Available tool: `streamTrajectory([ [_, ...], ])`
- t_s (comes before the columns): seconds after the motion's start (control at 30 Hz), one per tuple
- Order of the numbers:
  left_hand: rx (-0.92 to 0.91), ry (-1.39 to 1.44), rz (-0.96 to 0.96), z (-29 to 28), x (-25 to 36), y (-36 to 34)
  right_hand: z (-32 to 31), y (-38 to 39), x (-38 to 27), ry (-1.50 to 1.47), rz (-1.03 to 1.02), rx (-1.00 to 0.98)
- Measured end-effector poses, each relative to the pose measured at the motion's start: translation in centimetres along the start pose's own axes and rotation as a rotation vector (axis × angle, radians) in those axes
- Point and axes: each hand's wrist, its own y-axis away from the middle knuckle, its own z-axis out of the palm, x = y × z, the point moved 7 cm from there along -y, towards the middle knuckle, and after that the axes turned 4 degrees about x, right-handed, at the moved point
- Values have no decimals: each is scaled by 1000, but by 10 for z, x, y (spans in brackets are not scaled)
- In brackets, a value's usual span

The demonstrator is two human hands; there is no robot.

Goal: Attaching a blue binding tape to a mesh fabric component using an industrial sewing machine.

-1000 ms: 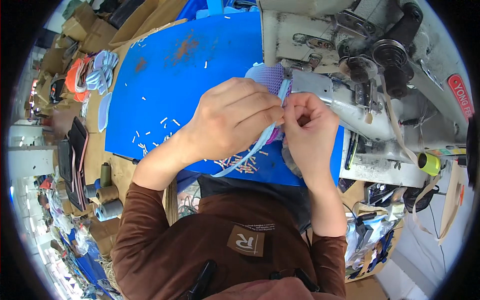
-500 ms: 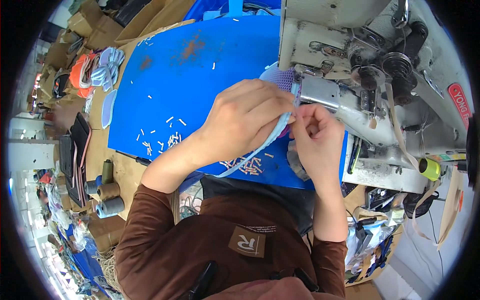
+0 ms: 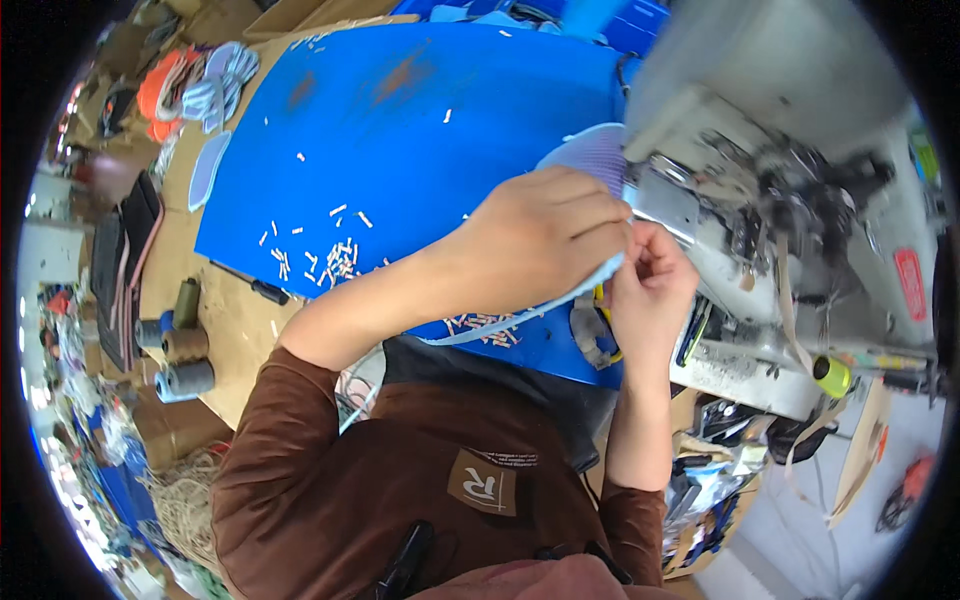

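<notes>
My left hand (image 3: 545, 240) has its fingers curled over the edge of a lilac mesh piece (image 3: 585, 152) at the sewing machine's head (image 3: 665, 172). A light blue binding strip (image 3: 515, 322) trails from under those fingers toward the blue work surface's near edge. My right hand (image 3: 650, 295) is just right of the left, thumb and forefinger pinched at the same edge; exactly what lies between the fingertips is mostly hidden. A yellow-and-grey object (image 3: 588, 330) lies beside my right wrist, too covered to identify.
The blue work surface (image 3: 330, 150) carries several scattered small pale pieces (image 3: 340, 258). At left are thread spools (image 3: 185, 380), black padded pieces (image 3: 130, 260) and folded fabric bundles (image 3: 215, 85). A blue bin (image 3: 630, 20) is behind. A yellow-green cylinder (image 3: 832, 375) sits on the machine's right.
Both hands and the mesh piece have shifted slightly right, and the view has moved, blurring the machine. More of the yellow-and-grey object shows beside my right wrist. Both hands keep their grip.
</notes>
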Motion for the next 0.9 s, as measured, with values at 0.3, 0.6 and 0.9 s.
streamTrajectory([
  [0.3, 44, 68, -15, 7, -6, 14, 2, 1, -15, 2, 47, 4],
  [0.6, 88, 154, -34, 11, -15, 13, 1, -2, -14, 12, 71, -30],
  [0.9, 79, 366, -144, -14, -20, 32, 19, 19, -12, 265, -34, -241],
])
